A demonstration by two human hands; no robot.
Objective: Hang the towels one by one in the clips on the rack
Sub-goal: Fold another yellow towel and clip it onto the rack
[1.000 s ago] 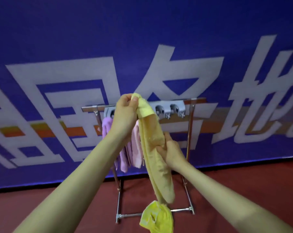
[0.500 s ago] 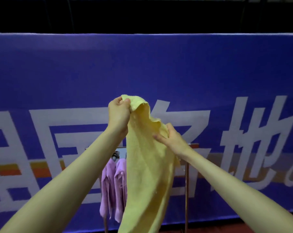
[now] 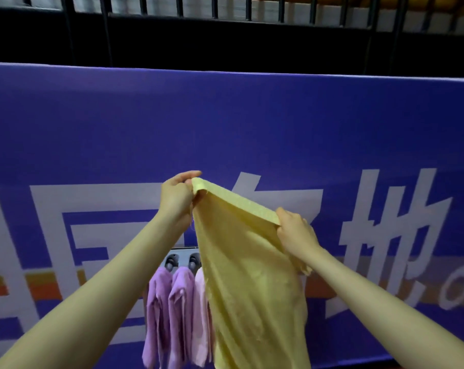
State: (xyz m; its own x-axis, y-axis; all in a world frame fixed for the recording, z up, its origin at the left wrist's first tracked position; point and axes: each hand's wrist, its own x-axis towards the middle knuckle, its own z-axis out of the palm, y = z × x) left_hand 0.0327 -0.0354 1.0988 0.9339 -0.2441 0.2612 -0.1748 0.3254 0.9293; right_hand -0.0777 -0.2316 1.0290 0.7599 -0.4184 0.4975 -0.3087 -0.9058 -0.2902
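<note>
Head view shows three towels point(image 3: 177, 315) clipped on the rack point(image 3: 181, 258). Left hand point(image 3: 176, 198) and right hand point(image 3: 294, 233) pinch the yellow towel point(image 3: 246, 288), not yet hung.

Both hands point(image 3: 236, 217) pinch the yellow towel point(image 3: 252, 283) taut before three hung towels point(image 3: 177, 315)

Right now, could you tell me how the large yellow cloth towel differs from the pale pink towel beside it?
The large yellow cloth towel is held up spread between the left hand and right hand, each with a grip on its top edge; the pale pink towel hangs bunched from the grey clip rack. The yellow one looks far wider than the narrow pink one. Both drape downward, and the yellow one overlaps the pink one's right side.
</note>
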